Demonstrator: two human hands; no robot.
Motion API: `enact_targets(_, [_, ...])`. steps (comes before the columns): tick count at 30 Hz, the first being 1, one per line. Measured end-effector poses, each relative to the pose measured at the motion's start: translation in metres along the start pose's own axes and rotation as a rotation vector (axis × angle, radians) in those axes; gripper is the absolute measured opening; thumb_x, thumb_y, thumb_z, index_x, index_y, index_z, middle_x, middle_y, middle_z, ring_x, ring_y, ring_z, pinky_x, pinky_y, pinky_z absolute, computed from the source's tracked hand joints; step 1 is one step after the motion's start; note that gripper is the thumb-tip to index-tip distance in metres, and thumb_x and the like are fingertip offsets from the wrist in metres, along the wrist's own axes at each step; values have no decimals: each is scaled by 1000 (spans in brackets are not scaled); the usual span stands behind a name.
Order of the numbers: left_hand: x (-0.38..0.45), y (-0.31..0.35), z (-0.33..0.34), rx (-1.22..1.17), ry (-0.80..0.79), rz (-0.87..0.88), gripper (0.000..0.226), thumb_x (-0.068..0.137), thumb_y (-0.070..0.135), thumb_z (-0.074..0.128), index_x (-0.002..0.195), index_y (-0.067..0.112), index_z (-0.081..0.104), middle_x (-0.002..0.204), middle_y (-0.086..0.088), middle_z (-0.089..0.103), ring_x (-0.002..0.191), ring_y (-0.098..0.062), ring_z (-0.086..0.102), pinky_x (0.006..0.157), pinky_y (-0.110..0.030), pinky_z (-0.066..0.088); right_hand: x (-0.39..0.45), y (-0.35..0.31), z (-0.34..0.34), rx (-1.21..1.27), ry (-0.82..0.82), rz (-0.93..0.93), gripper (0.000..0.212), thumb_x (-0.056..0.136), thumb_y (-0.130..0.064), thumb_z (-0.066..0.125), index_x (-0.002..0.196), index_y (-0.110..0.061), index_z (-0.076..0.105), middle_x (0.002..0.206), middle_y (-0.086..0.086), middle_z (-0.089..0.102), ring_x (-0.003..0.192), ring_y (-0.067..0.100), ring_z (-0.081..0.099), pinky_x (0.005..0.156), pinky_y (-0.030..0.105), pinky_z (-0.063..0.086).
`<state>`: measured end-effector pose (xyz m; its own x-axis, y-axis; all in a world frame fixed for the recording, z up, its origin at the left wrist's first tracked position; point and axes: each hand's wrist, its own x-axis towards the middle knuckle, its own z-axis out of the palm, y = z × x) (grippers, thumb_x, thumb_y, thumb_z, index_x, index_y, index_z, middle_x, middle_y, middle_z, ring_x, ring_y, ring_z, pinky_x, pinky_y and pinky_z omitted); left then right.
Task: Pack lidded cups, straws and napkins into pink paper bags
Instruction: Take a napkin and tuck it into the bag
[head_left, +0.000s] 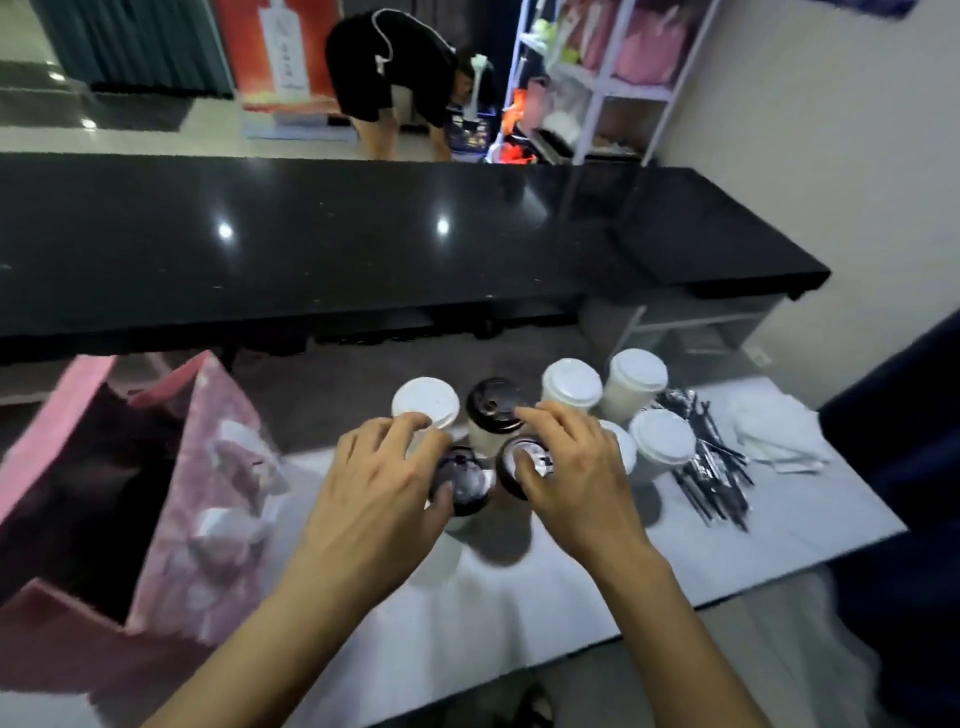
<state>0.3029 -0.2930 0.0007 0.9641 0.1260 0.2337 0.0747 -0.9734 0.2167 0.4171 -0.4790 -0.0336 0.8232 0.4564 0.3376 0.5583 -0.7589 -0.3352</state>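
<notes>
Several lidded paper cups stand grouped on the white table (519, 613). My left hand (379, 493) curls its fingers over a black-lidded cup (465, 483), thumb at the lid's rim. My right hand (571, 478) grips a second black-lidded cup (511, 460) from above. A third black-lidded cup (493, 402) stands just behind, with a white-lidded cup (425, 401) to its left. An open pink paper bag (208, 467) stands at the left. Black wrapped straws (711, 467) and white napkins (774, 431) lie at the right.
More white-lidded cups (571, 382) (639, 371) (662, 436) stand at the right of the group. A black glossy counter (363, 244) runs across behind the table. Beyond it a person (400, 67) bends over near a white shelf (597, 78).
</notes>
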Motion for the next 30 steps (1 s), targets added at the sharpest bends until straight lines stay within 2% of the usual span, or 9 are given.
enact_targets(3, [27, 36, 21, -18, -43, 51, 40, 82, 42, 46, 111, 21, 64, 122, -2, 61, 105, -30, 59, 83, -43, 45, -8, 55, -13, -32, -17, 61, 39, 85, -33, 59, 124, -27, 60, 122, -3, 61, 104, 24, 58, 89, 40, 46])
enact_targets(9, [76, 115, 68, -44, -121, 118, 42, 85, 42, 45, 114, 19, 66, 120, -4, 61, 101, -32, 59, 82, -46, 50, -16, 172, -33, -45, -44, 189, 39, 89, -34, 56, 127, -25, 59, 123, -2, 61, 106, 23, 57, 93, 39, 46])
enact_targets(12, [94, 151, 93, -53, -170, 134, 44, 85, 41, 45, 118, 21, 64, 123, -4, 60, 103, -33, 59, 84, -47, 50, -16, 234, -36, -39, -38, 248, 36, 89, -30, 58, 124, -25, 61, 117, -1, 62, 102, 25, 58, 88, 41, 46])
enact_targets(21, [130, 228, 141, -77, -283, 149, 40, 87, 45, 44, 118, 26, 62, 126, 0, 59, 106, -30, 59, 88, -46, 47, 26, 406, -38, -135, -85, 507, 28, 92, -19, 66, 120, -17, 65, 115, 6, 66, 103, 27, 58, 90, 41, 44])
enact_targets(23, [135, 238, 148, -72, -291, 152, 40, 87, 46, 43, 117, 26, 62, 125, 1, 60, 105, -30, 59, 87, -45, 47, 39, 442, -36, -188, -119, 544, 33, 90, -18, 69, 122, -17, 63, 119, 6, 65, 108, 28, 56, 94, 40, 42])
enact_targets(26, [140, 246, 156, -70, -296, 148, 41, 88, 47, 43, 117, 27, 62, 125, 2, 59, 104, -29, 58, 86, -45, 46, 48, 481, -32, -246, -260, 552, 38, 88, -23, 71, 125, -19, 60, 122, 5, 62, 112, 29, 55, 95, 40, 41])
enact_targets(28, [144, 251, 160, -74, -295, 149, 41, 88, 48, 43, 117, 27, 63, 124, 3, 59, 104, -28, 58, 85, -44, 45, 52, 494, -34, -252, -305, 536, 27, 91, -24, 69, 117, -18, 64, 113, 5, 66, 106, 30, 60, 90, 41, 46])
enact_targets(29, [146, 254, 161, -78, -295, 152, 41, 88, 48, 43, 116, 27, 63, 123, 3, 60, 103, -28, 58, 84, -43, 45, 53, 497, -36, -263, -303, 525, 13, 93, -23, 67, 105, -17, 68, 102, 6, 68, 99, 31, 63, 83, 39, 47])
enact_targets(30, [148, 256, 163, -79, -293, 155, 40, 88, 48, 43, 115, 27, 64, 123, 3, 60, 102, -28, 58, 83, -43, 45, 54, 502, -37, -263, -297, 510, 10, 94, -23, 64, 87, -17, 67, 88, 6, 67, 89, 32, 63, 75, 37, 46])
